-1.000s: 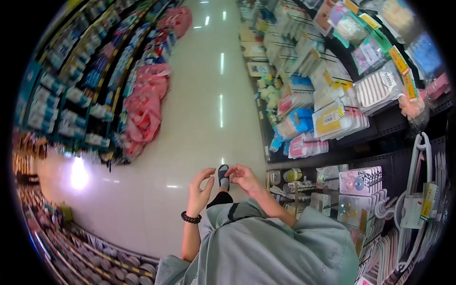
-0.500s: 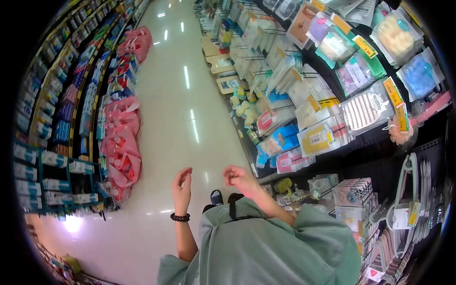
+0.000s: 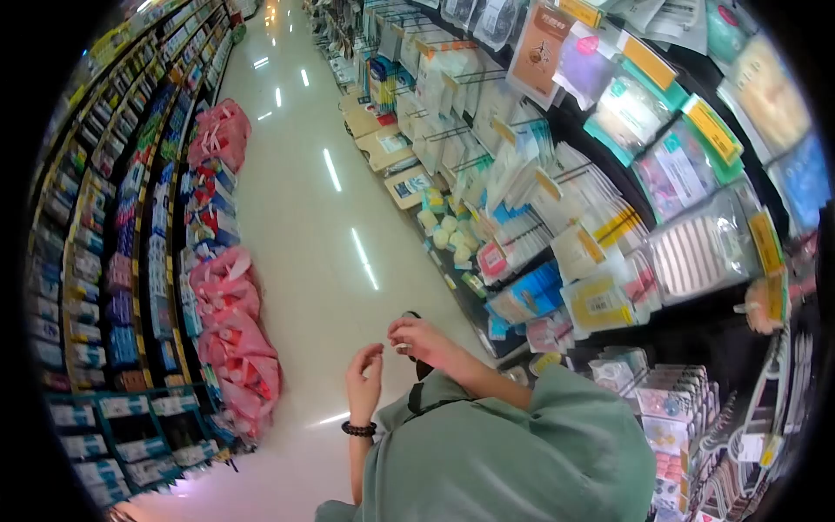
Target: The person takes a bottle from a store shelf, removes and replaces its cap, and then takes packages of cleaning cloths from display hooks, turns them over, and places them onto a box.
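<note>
My left hand (image 3: 365, 374) is raised in front of my body over the aisle floor, its fingers loosely curved and apart from the thumb, with nothing in it. A dark beaded bracelet (image 3: 358, 429) circles that wrist. Just to the right, my right hand (image 3: 422, 341) reaches across in front of me with bent, slightly parted fingers. Nothing shows in its grasp, though a small pale spot by the fingers is too small to make out. The two hands are close together but apart, and neither touches the shelf goods.
Hanging packs, among them a striped one (image 3: 696, 252) and a blue one (image 3: 526, 294), jut out from the right rack. Hangers (image 3: 757, 418) hang at lower right. Pink bags (image 3: 230, 304) line the left shelf's foot. A shiny floor (image 3: 300, 252) runs between.
My view has turned, and the right-hand shelf looks nearer. Both hands have drawn closer together, the left shifting right in view. Neither has picked anything up.
</note>
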Demonstrator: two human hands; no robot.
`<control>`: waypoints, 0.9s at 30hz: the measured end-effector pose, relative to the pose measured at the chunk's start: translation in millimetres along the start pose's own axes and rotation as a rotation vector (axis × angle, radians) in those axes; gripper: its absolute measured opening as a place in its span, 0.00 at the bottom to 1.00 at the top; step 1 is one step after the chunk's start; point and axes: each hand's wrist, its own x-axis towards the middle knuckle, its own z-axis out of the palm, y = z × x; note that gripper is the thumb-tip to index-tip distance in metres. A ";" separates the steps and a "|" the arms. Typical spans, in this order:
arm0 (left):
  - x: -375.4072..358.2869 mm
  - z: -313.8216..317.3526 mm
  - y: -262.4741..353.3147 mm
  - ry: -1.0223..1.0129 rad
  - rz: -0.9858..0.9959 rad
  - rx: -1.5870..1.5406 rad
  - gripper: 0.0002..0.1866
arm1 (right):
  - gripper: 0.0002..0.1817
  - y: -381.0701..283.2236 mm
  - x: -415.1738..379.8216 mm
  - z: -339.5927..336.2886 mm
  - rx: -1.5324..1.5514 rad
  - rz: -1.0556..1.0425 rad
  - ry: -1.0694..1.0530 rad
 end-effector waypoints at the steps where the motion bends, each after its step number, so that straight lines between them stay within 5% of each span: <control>1: 16.7 3.9 0.4 -0.051 -0.002 0.041 0.12 | 0.05 -15.6 16.3 -2.7 0.063 -0.017 0.017; 11: 235.6 41.4 72.2 -0.259 0.187 0.266 0.15 | 0.05 -183.7 120.2 -49.3 0.411 -0.254 0.061; 27: 552.1 191.6 57.4 -0.797 0.006 -0.166 0.15 | 0.12 -336.0 222.0 -144.4 0.425 -0.811 0.401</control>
